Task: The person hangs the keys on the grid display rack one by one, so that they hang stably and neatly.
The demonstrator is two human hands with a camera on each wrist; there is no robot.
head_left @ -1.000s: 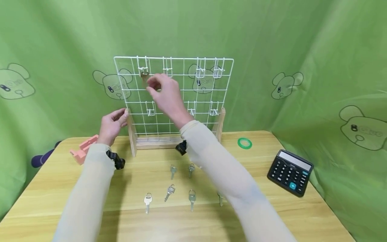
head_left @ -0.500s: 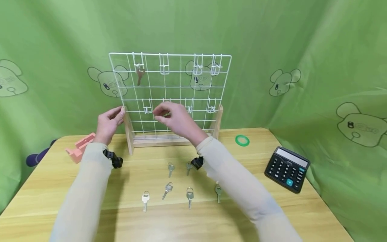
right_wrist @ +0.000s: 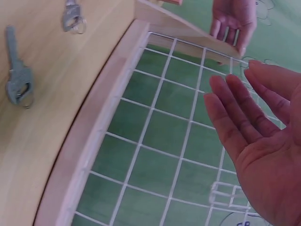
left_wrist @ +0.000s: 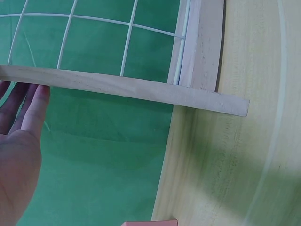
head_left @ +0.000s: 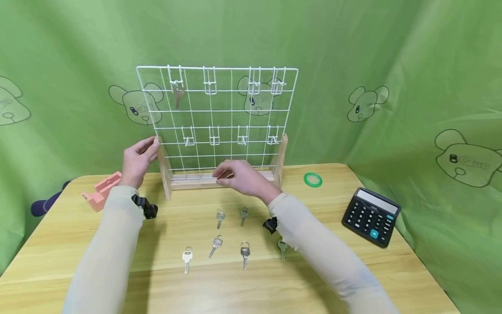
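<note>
A white wire grid rack [head_left: 231, 111] with wooden posts stands upright on the table. My left hand [head_left: 137, 160] holds the top of its left wooden post [left_wrist: 117, 87]; in the left wrist view several fingers reach behind that post. One key [head_left: 178, 93] hangs from the upper-left hook. My right hand [head_left: 245, 176] is in front of the rack's lower bar, with loosely bent fingers and nothing between them; the right wrist view shows the bare palm [right_wrist: 268, 150]. Below it, several keys with rings lie on the table, among them a silver key [head_left: 187, 257] and a darker key [head_left: 245, 252].
Several white hooks, including a top one [head_left: 209, 85] and a lower one [head_left: 243, 138], sit on the grid. A green tape roll [head_left: 313, 175] and a black calculator [head_left: 371, 216] lie at the right. A pink holder [head_left: 103, 192] is at the left, beside the left forearm.
My right hand has let go of the key, which now hangs from the upper-left hook, and has moved down and right towards the lower bar. My left hand stays at the post.
</note>
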